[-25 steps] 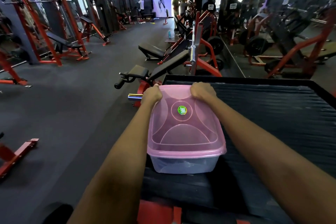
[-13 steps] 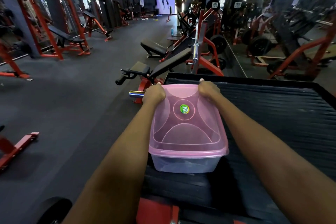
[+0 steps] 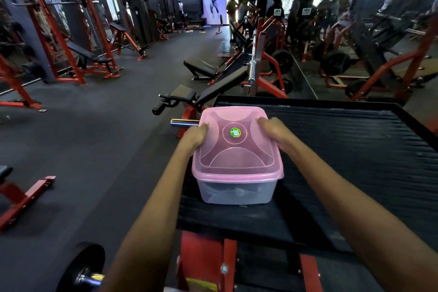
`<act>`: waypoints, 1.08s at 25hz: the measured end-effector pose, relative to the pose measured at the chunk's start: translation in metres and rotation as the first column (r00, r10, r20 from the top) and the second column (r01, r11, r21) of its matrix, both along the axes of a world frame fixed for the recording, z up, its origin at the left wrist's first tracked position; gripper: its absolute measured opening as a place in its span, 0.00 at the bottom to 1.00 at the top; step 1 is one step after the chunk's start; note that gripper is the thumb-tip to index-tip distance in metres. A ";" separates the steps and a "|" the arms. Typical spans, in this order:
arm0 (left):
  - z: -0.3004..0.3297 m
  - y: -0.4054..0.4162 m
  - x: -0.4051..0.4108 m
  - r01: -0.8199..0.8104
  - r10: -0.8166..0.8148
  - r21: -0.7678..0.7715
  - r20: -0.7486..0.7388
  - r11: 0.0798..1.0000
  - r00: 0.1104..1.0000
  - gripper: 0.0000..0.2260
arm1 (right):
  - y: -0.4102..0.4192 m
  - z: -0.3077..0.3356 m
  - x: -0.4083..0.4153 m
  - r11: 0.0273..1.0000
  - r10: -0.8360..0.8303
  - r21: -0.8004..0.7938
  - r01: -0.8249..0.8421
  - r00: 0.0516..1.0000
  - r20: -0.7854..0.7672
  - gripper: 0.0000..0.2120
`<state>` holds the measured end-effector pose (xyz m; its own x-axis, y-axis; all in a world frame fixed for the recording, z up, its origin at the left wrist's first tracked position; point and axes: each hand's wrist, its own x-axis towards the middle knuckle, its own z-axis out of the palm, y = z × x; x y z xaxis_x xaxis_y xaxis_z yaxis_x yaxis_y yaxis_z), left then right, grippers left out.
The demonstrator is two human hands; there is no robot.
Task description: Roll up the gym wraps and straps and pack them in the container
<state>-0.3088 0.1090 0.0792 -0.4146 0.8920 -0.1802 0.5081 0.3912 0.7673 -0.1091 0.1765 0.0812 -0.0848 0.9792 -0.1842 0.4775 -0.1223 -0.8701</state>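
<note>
a: where is the container [image 3: 237,193]?
b: it stands on the black ribbed platform [image 3: 355,149], near that platform's left edge, with the pink lid [image 3: 237,152] on top. a round green sticker [image 3: 235,132] sits in the lid's middle.

a: and the left hand [image 3: 195,136]?
b: it lies on the lid's left side. the fingers [image 3: 204,127] are close together and bent down onto the lid, pressing on it near the edge.

a: the right hand [image 3: 272,131]?
b: the same on the right side of the lid. its fingers [image 3: 263,122] are together, curled down on the pink plastic. i cannot tell whether the tips hook under the rim.

a: can you see the wraps?
b: only dim grey shapes through the cloudy wall of the container; too blurred to tell what they are.

a: anything close by?
b: a chrome bar end [image 3: 184,123] sticks out just left of the lid.
</note>
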 end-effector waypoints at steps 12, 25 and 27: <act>-0.011 -0.059 0.025 -0.207 0.219 0.118 -0.096 0.971 0.971 0.23 | -0.064 -0.024 0.009 0.981 -0.181 0.010 0.192 0.943 -0.279 0.12; -0.034 -0.088 0.036 -0.388 0.106 0.342 0.618 0.856 0.779 0.08 | -0.110 -0.032 0.001 0.987 -0.139 -0.014 0.159 0.815 -0.563 0.15; -0.029 -0.092 0.036 -0.400 0.211 0.364 0.462 0.841 0.862 0.12 | -0.117 -0.023 0.006 0.995 -0.078 0.014 0.101 0.839 -0.538 0.13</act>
